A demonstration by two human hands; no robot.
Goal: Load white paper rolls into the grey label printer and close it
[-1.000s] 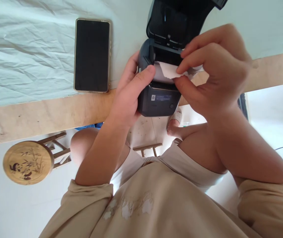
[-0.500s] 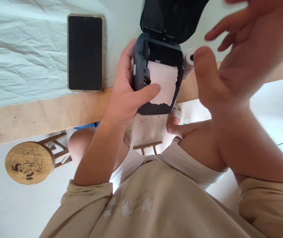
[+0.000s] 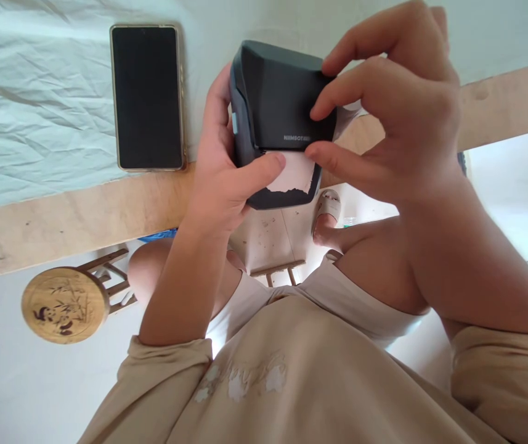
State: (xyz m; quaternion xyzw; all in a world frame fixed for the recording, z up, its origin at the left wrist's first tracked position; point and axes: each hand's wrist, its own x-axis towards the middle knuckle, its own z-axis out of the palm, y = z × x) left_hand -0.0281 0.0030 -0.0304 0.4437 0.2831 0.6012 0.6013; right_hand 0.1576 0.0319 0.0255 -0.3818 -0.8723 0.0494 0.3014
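Observation:
A dark label printer [image 3: 240,145] is held over the table's front edge. My left hand [image 3: 227,166] wraps around its left side, the thumb lying on a white paper strip [image 3: 294,172] with a ragged end. The strip comes out from under the printer's black lid [image 3: 282,92], marked NIIMBOT and now folded down over the body. My right hand [image 3: 397,111] curls at the lid's right corner, with fingertips on its top and the thumb at its front edge. Just behind the printer, a white paper roll [image 3: 347,117] is mostly hidden by the printer and my right hand.
A black-screened phone or tablet [image 3: 147,98] in a clear case lies on the pale green cloth [image 3: 37,111] to the left. The table's bare wooden edge [image 3: 83,225] runs across in front. A round wooden stool [image 3: 64,305] stands below at left.
The printer's lid has swung from raised to down, covering the paper compartment. My right hand has come in from the right onto the lid. My left hand keeps its hold.

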